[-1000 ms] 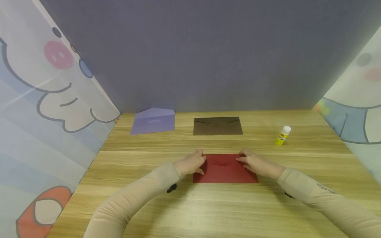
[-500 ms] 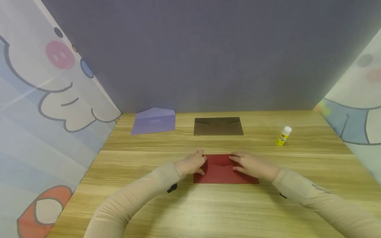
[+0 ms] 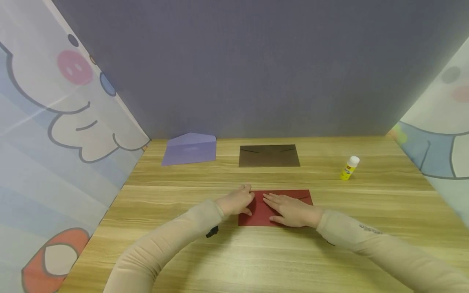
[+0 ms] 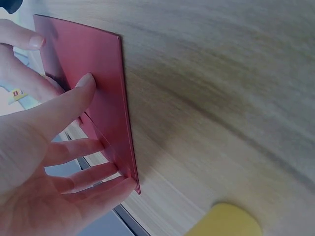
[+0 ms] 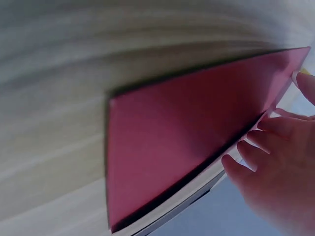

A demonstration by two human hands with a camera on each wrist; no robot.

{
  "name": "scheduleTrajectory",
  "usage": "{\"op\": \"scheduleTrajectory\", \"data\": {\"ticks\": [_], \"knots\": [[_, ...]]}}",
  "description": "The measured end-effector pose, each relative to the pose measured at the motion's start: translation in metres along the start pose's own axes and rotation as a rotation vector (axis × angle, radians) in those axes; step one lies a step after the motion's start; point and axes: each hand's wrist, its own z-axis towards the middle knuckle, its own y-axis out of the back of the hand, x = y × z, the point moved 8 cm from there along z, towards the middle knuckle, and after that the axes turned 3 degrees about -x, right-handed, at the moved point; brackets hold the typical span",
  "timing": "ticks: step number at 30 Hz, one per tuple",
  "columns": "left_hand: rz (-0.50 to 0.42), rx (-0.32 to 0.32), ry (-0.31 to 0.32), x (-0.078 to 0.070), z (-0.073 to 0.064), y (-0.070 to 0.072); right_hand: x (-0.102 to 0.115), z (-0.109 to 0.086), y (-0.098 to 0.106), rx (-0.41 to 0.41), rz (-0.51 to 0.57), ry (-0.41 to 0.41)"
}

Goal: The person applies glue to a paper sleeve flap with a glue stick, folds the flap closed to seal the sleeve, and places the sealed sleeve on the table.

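A red envelope [image 3: 261,217] lies with its flap folded down on the wooden table, in front of the person. The left hand [image 3: 235,201] rests on its left end; in the left wrist view the thumb lies on the red paper [image 4: 101,64] and the fingers reach over the flap side. Across the middle of the flap the right hand [image 3: 291,209] lies with fingers extended and hides part of the envelope. In the right wrist view a narrow dark gap runs along the flap's edge beside the right hand [image 5: 280,162].
Behind it lie a purple envelope [image 3: 190,150] with its flap up and a dark brown envelope [image 3: 269,156] with its flap down. A yellow glue stick [image 3: 349,168] with a white cap stands at the back right. A grey panel [image 3: 271,73] borders the table's far edge.
The right hand has slid left along the flap, from the envelope's right end to its middle. The left hand stays at the left end.
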Motion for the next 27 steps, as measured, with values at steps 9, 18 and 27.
{"op": "scheduleTrajectory", "data": {"ticks": [9, 18, 27], "knots": [[0.018, -0.003, 0.0, 0.0, 0.001, -0.001, 0.004, -0.001, -0.001, 0.039, -0.021, -0.031], [0.007, 0.01, 0.002, 0.0, 0.0, -0.002, -0.005, -0.009, -0.003, 0.014, -0.006, -0.055], [-0.018, 0.005, -0.01, 0.0, -0.001, -0.001, -0.017, -0.026, -0.001, -0.033, 0.021, -0.043]]}}
